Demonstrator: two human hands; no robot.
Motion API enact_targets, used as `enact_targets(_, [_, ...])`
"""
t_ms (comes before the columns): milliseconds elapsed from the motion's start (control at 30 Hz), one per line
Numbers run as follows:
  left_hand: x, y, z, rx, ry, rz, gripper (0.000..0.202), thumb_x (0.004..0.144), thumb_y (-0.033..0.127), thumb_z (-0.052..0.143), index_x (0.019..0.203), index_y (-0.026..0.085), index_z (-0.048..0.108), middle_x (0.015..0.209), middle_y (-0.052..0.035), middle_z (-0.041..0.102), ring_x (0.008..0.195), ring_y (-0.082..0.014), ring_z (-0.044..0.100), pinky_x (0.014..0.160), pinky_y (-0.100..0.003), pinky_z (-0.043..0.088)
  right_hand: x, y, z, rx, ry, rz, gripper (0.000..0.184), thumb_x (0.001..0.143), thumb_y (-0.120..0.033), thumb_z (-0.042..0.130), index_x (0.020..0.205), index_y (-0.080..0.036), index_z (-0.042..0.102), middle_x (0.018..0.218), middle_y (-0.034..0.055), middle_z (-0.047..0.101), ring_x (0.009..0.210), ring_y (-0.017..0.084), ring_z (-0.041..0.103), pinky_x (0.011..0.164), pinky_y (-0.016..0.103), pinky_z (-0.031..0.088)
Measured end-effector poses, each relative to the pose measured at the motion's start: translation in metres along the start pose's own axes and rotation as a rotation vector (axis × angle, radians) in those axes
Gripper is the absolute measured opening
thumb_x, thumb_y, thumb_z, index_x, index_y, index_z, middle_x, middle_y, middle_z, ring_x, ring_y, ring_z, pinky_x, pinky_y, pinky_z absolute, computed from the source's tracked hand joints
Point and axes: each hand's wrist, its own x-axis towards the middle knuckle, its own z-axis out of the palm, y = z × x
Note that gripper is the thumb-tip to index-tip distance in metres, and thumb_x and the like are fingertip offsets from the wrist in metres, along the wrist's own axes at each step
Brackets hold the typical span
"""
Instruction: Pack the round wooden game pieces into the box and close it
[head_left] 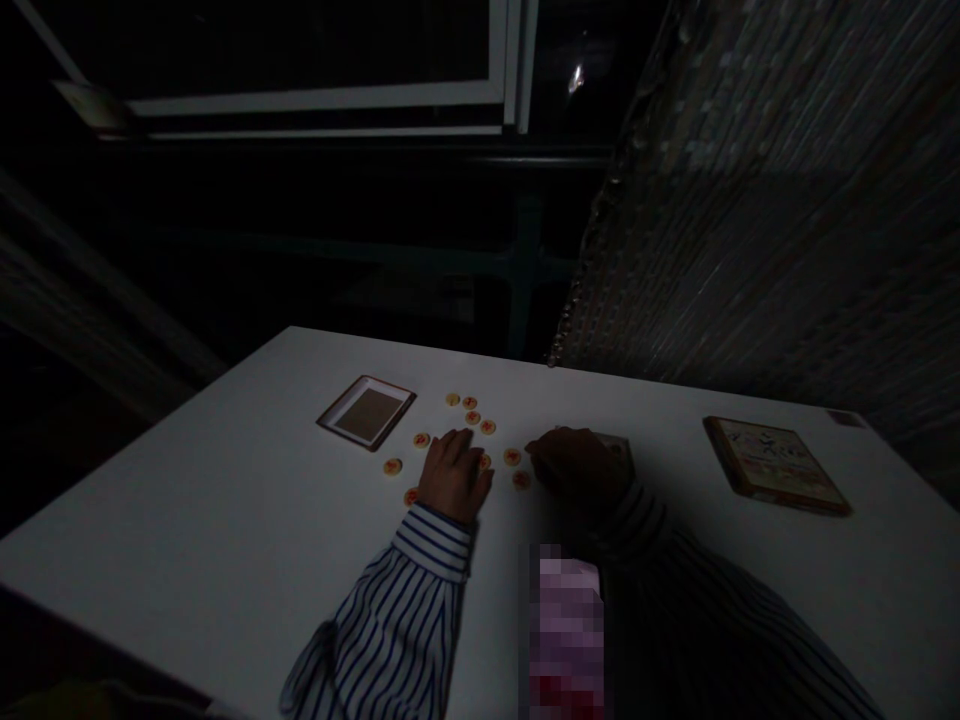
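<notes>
Several small round yellow tokens (472, 417) with red marks lie scattered on a white table (225, 520). My left hand (454, 472) rests palm down among them, fingers curled over one or two tokens. My right hand (577, 468) lies in deep shadow just to the right, beside a token (520, 480); its fingers seem bent over a dim flat object, but the dark hides the details. Both arms wear a blue-and-white striped shirt.
An open shallow box tray (366, 412) with a brown inside sits left of the tokens. A flat printed box lid (776, 464) lies at the right. A woven blind (750, 200) hangs behind the table's right side; a dark window is beyond.
</notes>
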Motion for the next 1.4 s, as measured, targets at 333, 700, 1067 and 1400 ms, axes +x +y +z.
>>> enact_targets(333, [-0.001,0.001,0.005,0.002,0.037,-0.014,0.025,0.076,0.030,0.052,0.094,0.018,0.063,0.119,-0.0134,0.052,0.113,-0.0325,0.042,0.091,-0.057,0.034,-0.002,-0.003,-0.002,-0.004,-0.001,0.008,0.026,0.085,-0.023,0.039,0.092,-0.016,0.063,0.087,0.0100,0.064,0.086,0.018,0.057,0.078,0.032,0.038])
enact_targets(700, [-0.001,0.002,0.008,0.014,0.029,-0.050,0.021,0.076,0.030,0.054,0.089,0.018,0.064,0.117,-0.0119,0.055,0.112,-0.0310,0.043,0.093,-0.056,0.032,-0.003,-0.002,0.002,0.021,0.007,-0.008,0.027,0.084,-0.022,0.039,0.097,-0.016,0.062,0.091,0.0094,0.065,0.089,0.019,0.057,0.081,0.033,0.038])
enact_targets(1067, [0.001,0.002,0.004,-0.003,-0.010,-0.041,0.018,0.076,0.028,0.055,0.088,0.019,0.064,0.115,-0.0115,0.056,0.111,-0.0308,0.044,0.093,-0.057,0.031,-0.004,-0.003,-0.002,0.021,-0.007,-0.001,0.027,0.084,-0.023,0.039,0.097,-0.017,0.063,0.092,0.0096,0.064,0.089,0.019,0.057,0.081,0.033,0.037])
enact_targets(1400, [0.005,0.006,-0.007,-0.064,0.045,-0.035,0.028,0.077,0.037,0.053,0.095,0.018,0.060,0.111,-0.0108,0.059,0.106,-0.0276,0.050,0.096,-0.052,0.031,-0.004,0.003,0.001,0.015,0.017,0.001,0.028,0.084,-0.025,0.040,0.101,-0.019,0.061,0.094,0.0080,0.064,0.091,0.019,0.056,0.079,0.033,0.037])
